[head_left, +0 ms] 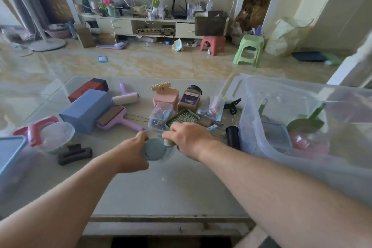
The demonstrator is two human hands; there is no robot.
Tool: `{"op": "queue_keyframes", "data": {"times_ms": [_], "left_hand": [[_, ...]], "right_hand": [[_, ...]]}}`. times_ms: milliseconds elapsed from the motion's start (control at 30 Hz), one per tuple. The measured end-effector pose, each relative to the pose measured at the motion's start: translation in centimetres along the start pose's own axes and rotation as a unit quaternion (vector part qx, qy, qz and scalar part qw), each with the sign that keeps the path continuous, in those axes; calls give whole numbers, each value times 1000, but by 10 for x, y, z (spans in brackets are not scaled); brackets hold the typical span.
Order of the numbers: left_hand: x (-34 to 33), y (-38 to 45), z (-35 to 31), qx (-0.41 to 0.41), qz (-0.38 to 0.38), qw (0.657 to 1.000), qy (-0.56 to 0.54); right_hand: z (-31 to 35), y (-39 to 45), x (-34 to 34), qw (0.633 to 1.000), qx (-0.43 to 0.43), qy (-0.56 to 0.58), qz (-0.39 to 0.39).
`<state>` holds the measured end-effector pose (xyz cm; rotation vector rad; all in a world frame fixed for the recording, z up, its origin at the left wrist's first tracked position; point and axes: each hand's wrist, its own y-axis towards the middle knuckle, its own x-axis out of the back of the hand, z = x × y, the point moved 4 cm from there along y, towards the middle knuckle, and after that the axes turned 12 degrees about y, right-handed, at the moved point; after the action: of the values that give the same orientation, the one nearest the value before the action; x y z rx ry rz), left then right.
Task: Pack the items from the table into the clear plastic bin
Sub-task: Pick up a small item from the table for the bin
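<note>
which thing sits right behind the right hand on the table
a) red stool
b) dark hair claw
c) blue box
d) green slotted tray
d, the green slotted tray lies just past the knuckles of the right hand, while the blue box and dark hair claw lie off to the left.

Bare strip of table (pixel 161 191) along near edge, open to reach from front. Ahead, tight cluster blocks straight path: green slotted tray (pixel 182 118), clear clip box (pixel 160 115), brown jar (pixel 189 99), pink holder (pixel 166 96). Black cylinder (pixel 233 137) stands just beside clear plastic bin (pixel 281 165) wall, narrowing way right. Left side crowded by blue box (pixel 85 109), purple brush (pixel 118 120), dark hair clip (pixel 74 155)
</note>
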<state>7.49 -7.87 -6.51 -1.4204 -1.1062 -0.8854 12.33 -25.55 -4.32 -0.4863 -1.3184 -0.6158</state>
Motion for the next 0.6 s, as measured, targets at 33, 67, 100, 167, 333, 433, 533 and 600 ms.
{"op": "queue_keyframes", "data": {"times_ms": [33, 67, 100, 167, 333, 433, 533, 600], "left_hand": [[8, -2, 0, 12, -20, 1000, -11], [17, -6, 0, 24, -41, 998, -29], [27, -9, -2, 37, -60, 996, -49], [50, -19, -14, 46, -105, 991, -66], [108, -45, -105, -42, -213, 973, -84], [128, -47, -177, -123, -220, 965, -68], [138, -41, -261, -211, -178, 956, -96], [136, -32, -321, -267, -163, 947, -74]], "right_hand": [[7, 2, 16, 998, 26, 37, -43], [15, 2, 35, 992, 56, 70, -84], [20, -1, 56, 985, 87, 88, -123], [27, -17, 106, 962, 154, 106, -197], [-16, -109, 233, 938, 151, 68, -306], [-96, -179, 272, 928, 2, 75, -365], [-188, -246, 266, 889, -224, 107, -385], [-232, -281, 248, 872, -337, 92, -343]]}}
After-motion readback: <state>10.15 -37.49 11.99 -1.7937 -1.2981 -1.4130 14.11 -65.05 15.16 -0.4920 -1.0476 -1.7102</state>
